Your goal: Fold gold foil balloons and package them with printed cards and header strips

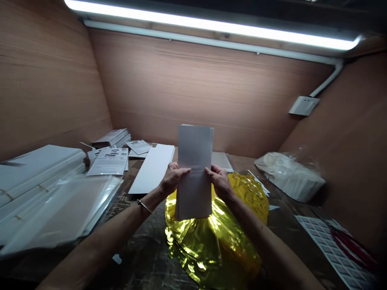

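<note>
Upright in front of me is a narrow stack of white card sheets [194, 147], its edges slightly fanned. My left hand [173, 176] grips its left edge, thumb on the front face and fingers behind. On the opposite edge my right hand [220, 178] is closed in the same way. A thin pale line, perhaps a band or thread, crosses the front between both thumbs; I cannot tell which. Below and behind the stack spreads shiny gold foil [199, 241], crumpled on the dark table [136, 249]. One long white card [154, 167] lies just left of my left hand.
Left are white card stacks [45, 161], clear plastic sleeves [69, 209] and printed cards [109, 161]. Right are a plastic-wrapped white bundle [290, 177], a sticker sheet [329, 245] and red-handled scissors [353, 247]. Wooden panels [205, 88] enclose the back and sides beneath a tube light [211, 25].
</note>
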Available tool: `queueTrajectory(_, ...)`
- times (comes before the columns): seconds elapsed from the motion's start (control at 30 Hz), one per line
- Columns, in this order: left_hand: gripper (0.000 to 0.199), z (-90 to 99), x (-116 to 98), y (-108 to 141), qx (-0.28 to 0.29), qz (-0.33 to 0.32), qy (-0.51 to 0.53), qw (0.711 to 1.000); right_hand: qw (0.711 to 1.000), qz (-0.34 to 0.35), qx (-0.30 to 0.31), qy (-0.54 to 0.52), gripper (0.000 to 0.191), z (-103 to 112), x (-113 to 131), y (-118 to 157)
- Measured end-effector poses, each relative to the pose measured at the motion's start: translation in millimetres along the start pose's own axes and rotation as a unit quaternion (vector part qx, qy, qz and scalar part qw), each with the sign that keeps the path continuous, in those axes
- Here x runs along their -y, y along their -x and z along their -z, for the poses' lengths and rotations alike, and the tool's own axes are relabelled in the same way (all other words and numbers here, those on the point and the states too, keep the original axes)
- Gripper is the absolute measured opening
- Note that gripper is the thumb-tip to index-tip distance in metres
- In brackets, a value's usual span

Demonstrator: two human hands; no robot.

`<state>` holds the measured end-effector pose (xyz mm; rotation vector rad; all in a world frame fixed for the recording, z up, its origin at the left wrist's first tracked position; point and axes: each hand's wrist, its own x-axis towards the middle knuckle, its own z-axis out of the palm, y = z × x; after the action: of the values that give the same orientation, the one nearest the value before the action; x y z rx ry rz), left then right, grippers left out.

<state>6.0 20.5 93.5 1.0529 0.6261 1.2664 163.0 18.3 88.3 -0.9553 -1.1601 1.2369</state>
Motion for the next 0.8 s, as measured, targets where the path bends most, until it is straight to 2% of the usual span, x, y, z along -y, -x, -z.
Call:
queueTrajectory(0.1,0.026,-31.7,17.7,9.4,0.002,-0.011,0.048,0.999,0.993,0.084,-0.082,-0.005,0.023,9.0,-0.7,21.5)
queueTrajectory(0.2,0.025,-49.7,33.2,17.4,0.010,0.013,0.052,0.999,0.986,0.112,-0.125,0.014,0.024,19.5,-2.8,36.8)
queueTrajectory(0.3,0.024,-54.3,44.1,22.9,0.016,0.026,0.035,0.999,0.982,0.124,-0.142,0.023,0.023,29.8,-6.1,48.3)
queueTrajectory(0.43,0.022,-53.3,49.4,29.5,0.058,0.044,0.009,0.997,0.981,0.116,-0.153,0.014,0.019,38.9,-7.2,57.9)
queueTrajectory(0.53,0.019,-54.1,47.5,30.9,0.052,0.046,-0.011,0.998,0.986,0.113,-0.122,-0.027,0.017,47.9,0.4,57.4)
queueTrajectory(0.6,0.021,-55.4,43.8,28.7,0.053,0.061,-0.025,0.996,0.994,0.083,-0.053,-0.044,0.019,57.7,9.3,53.7)
queueTrajectory(0.7,0.022,-58.3,35.0,22.8,0.089,0.099,-0.040,0.990,0.998,-0.003,0.052,-0.033,0.030,74.0,21.4,46.7)
queueTrajectory(0.8,0.023,-61.4,25.3,18.5,0.131,0.129,-0.046,0.982,0.997,-0.056,0.056,-0.013,0.024,83.8,25.7,41.5)
